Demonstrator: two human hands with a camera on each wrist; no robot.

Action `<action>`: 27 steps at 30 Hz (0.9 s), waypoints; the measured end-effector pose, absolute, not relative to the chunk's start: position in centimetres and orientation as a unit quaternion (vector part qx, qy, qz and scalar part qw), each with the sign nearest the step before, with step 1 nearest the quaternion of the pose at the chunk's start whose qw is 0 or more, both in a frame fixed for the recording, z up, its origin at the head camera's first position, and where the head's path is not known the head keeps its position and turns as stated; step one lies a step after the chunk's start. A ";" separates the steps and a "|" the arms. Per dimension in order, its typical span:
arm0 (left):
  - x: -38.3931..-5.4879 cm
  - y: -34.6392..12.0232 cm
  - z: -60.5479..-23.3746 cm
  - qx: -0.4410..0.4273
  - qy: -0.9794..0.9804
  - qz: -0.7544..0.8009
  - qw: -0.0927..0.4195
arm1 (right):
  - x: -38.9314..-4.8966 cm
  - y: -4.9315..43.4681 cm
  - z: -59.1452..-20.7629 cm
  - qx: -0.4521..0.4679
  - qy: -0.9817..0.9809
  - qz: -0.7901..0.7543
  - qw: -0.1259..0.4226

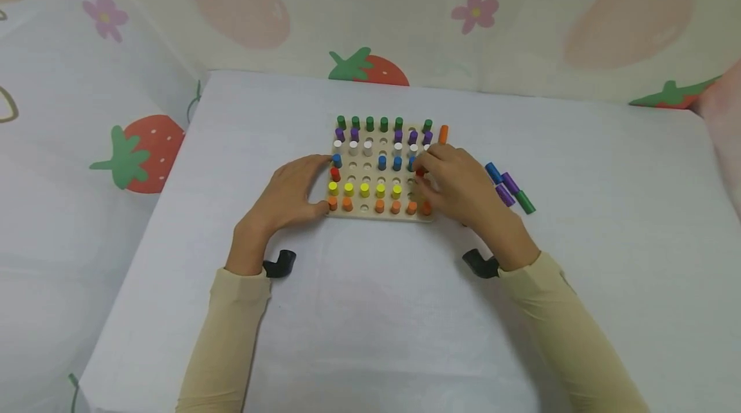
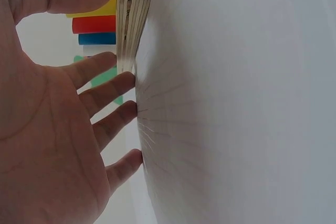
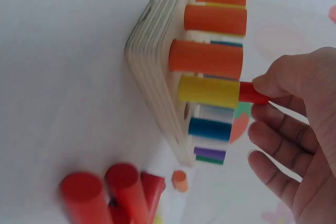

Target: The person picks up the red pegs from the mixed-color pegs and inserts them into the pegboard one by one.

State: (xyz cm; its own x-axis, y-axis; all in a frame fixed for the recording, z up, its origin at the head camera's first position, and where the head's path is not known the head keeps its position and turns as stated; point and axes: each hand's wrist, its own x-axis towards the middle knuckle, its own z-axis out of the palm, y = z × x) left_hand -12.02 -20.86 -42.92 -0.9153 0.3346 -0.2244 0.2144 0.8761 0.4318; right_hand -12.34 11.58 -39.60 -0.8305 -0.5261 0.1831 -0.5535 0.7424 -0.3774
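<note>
A wooden pegboard (image 1: 370, 215) holds rows of coloured pegs: green, purple, white, blue, red, yellow and orange, with some holes bare. At its left edge, my left hand (image 1: 294, 191) touches the board with thumb and fingertips spread apart; in the left wrist view the thumb lies by the board's side. My right hand (image 1: 460, 184) is over the board's right side. Between its thumb and forefinger it pinches a red peg (image 3: 253, 92), seen beyond a standing yellow peg (image 3: 207, 91). The red peg's lower end is hidden, so I cannot tell whether it sits in a hole.
Right of the board lie loose blue (image 1: 493, 172), purple (image 1: 505, 195) and green (image 1: 525, 202) pegs. An orange peg (image 1: 443, 134) lies by the far right corner. Several red pegs (image 3: 83, 195) lie on the white tabletop (image 1: 370, 310), mostly hidden by my right hand in the head view.
</note>
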 end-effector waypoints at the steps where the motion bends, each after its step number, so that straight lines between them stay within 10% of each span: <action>1: -12.0 -20.8 -42.9 0.143 0.957 0.204 0.148 | -12.4 11.3 -39.6 0.292 -0.932 0.213 0.030; 27: -12.1 -20.9 -42.8 0.148 0.955 0.209 0.148 | -14.6 5.8 -39.6 0.354 -0.912 0.206 0.014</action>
State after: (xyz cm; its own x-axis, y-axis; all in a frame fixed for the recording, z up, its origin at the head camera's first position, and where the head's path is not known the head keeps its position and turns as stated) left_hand -12.08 -20.92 -42.81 -0.9127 0.3440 -0.2206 0.2201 0.8687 0.4438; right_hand -14.62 5.81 -39.57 -0.7489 -0.6404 0.1707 -0.6516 0.6646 -0.3657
